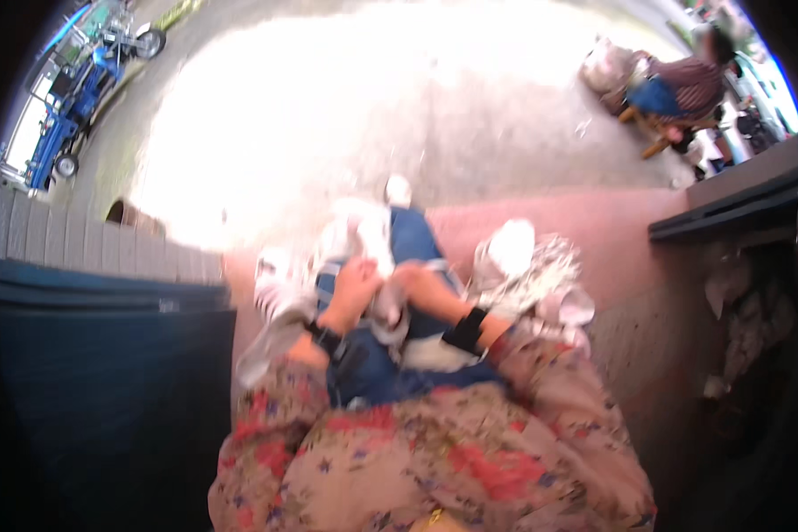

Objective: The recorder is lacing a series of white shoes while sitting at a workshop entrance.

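Note:
My left hand point(355, 285) and my right hand point(414, 282) are close together above my lap, in front of my knees. Between them is a soft greyish-white cloth piece point(387, 312), its exact kind blurred. The fingers of both hands look closed on it, though motion smears them. More white cloth point(363, 222) lies just beyond, over my left leg. To my right is a heap of white cloth pieces and stringy strands point(541, 270). Striped white cloth point(279, 288) lies by my left side.
A dark blue cabinet-like block point(115, 355) stands close on my left, and a dark shelf point(736, 208) on my right with pale pieces beneath. Farther off, a person point(683, 84) sits at upper right beside a pale sack point(610, 69). A blue wheeled vehicle point(71, 115) stands at upper left.

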`<state>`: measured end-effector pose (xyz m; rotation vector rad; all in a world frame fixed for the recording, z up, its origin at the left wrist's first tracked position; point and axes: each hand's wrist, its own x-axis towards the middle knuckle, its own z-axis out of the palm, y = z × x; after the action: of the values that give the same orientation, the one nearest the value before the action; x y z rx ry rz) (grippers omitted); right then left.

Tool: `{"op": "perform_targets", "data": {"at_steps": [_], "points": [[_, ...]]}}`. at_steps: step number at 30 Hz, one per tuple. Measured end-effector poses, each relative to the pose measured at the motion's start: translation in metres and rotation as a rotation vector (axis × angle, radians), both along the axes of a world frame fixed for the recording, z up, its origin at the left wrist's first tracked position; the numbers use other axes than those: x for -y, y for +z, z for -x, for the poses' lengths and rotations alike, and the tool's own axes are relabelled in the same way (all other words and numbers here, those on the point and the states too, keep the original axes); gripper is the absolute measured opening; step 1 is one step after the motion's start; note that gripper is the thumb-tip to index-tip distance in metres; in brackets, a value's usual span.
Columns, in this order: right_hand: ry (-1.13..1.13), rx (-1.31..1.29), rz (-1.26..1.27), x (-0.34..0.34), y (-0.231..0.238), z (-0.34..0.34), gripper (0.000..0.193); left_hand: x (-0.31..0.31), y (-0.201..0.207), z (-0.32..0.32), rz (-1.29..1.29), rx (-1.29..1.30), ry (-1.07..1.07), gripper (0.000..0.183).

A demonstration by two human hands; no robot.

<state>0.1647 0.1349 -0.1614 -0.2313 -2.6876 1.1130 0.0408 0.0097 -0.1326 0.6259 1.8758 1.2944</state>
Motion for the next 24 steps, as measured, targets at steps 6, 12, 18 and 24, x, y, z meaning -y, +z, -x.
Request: {"op": "perform_targets", "data": {"at_steps": [6,12,18,24], "points": [[-0.125,0.183,0.555,0.023,0.006,0.009,0.021,0.019,0.006,-0.002,-0.035,0.305,-0.004,0.029],[0.03,0.257,0.788,-0.011,0.025,-0.001,0.017,0.014,0.027,0.005,0.166,-0.578,-0.343,0.029],[-0.094,0.224,1.452,-0.031,0.087,-0.003,0.015,-0.002,0.038,0.003,0.231,-0.894,-0.623,0.018],[-0.318,0.267,0.723,-0.041,0.066,0.005,0.022,-0.038,0.036,0.039,0.341,-0.679,-0.626,0.023]]}}
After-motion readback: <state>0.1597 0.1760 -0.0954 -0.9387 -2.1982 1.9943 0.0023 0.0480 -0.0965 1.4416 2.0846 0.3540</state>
